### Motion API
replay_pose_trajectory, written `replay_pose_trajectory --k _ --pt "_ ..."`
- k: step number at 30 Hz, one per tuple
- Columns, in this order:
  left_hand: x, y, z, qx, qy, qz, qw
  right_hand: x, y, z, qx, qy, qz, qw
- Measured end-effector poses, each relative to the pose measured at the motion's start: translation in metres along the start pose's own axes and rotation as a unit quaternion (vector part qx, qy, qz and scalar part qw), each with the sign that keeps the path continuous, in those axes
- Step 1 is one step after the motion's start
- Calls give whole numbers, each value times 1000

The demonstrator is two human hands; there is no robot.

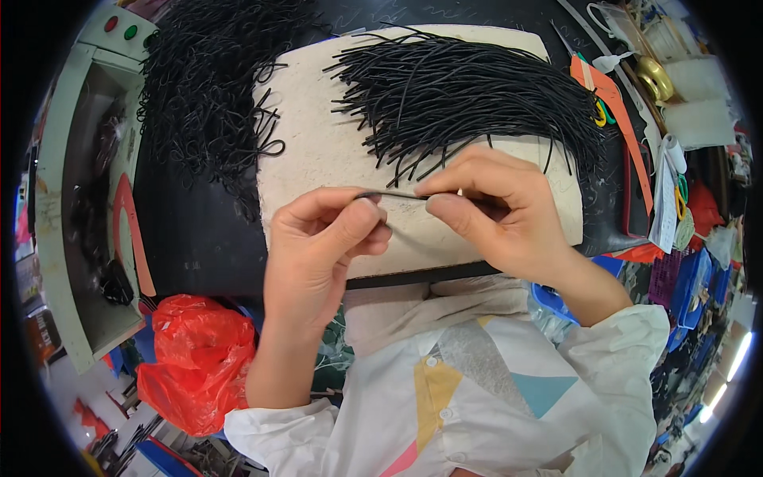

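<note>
I pinch a thin black cord (391, 193) between the thumb and forefinger of my left hand (318, 230), and my right hand (513, 203) pinches it too, a little along from there. The short stretch between them bows slightly over the near part of the pale board (306, 155) on the bench (199, 258). With so slender a cord, a loose pinch at the left could let it spring free and drop onto the board. My right hand sits just beside the near ends of the bundle of cords (469, 91); a careless sweep of the knuckles could knock some askew. Off to the left, loops from the tangled heap (211, 87) lie over the board's edge, so a stray finger there might snag one and drag others along.
</note>
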State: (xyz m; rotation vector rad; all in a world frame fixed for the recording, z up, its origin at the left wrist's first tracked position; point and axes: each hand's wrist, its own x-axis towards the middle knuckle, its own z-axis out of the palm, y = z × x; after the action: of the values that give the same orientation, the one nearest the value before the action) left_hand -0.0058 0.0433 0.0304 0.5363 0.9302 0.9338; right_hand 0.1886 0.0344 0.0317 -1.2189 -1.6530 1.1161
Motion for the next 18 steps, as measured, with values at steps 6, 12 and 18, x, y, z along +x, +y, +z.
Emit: replay_pose_trajectory --k 6,12,18 --pt "0 -23 13 -101 11 62 993 -9 11 26 107 81 -19 991" --pt "-4 -25 14 -4 -14 44 999 -14 15 24 174 72 48 981" --pt "-4 -29 15 24 49 92 994 -13 7 23 66 60 -14 996"
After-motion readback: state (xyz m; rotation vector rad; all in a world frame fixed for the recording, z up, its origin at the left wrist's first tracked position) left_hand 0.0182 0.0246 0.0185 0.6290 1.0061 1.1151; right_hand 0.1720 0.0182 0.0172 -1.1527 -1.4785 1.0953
